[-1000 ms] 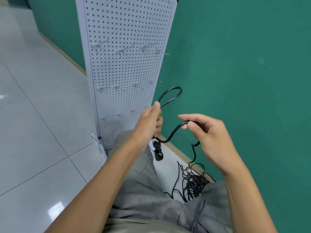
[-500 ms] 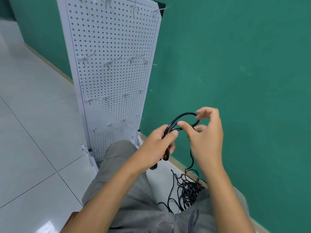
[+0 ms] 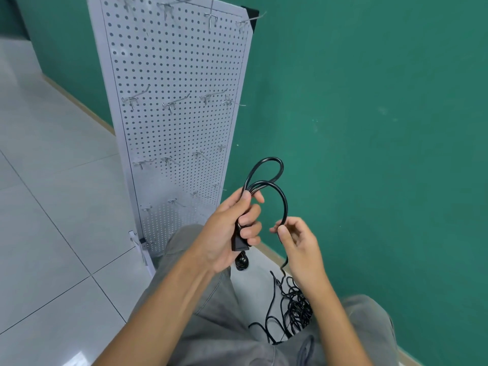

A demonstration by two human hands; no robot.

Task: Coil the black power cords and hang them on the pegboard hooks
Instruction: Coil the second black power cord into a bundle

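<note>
Head view. We see a green wall [image 3: 369, 128] meeting a floor [image 3: 52, 207] of pale glossy tiles. A white pegboard [image 3: 174, 75] stands upright against the wall, on the left of the frame, resting on a white foot at floor level. Bare metal hooks [image 3: 173, 103] project from it in several rows.

We observe the person's legs in grey trousers [image 3: 211, 326] at the bottom of the frame, with both forearms reaching forward above them.

The left hand [image 3: 232, 228] is closed around the cord [image 3: 284, 204]. Its fingers curl round the gathered strands and round a black rectangular connector whose lower end protrudes beneath the palm. Two loops of cord rise out of the top of this fist: a small loop standing above the thumb, and a wider arc sweeping rightward and down.

The right hand [image 3: 298, 241] sits just to the right of the left hand and slightly lower. Its thumb and forefinger pinch the cord at the lower end of the wide arc; the other fingers are loosely curled. Below this hand the cord drops toward the floor.

A plug [image 3: 241, 262] hangs just beneath the left hand.

A tangle [image 3: 293, 310] of loose black cord lies on the floor between the knees, beside the wall, below the right wrist.
</note>
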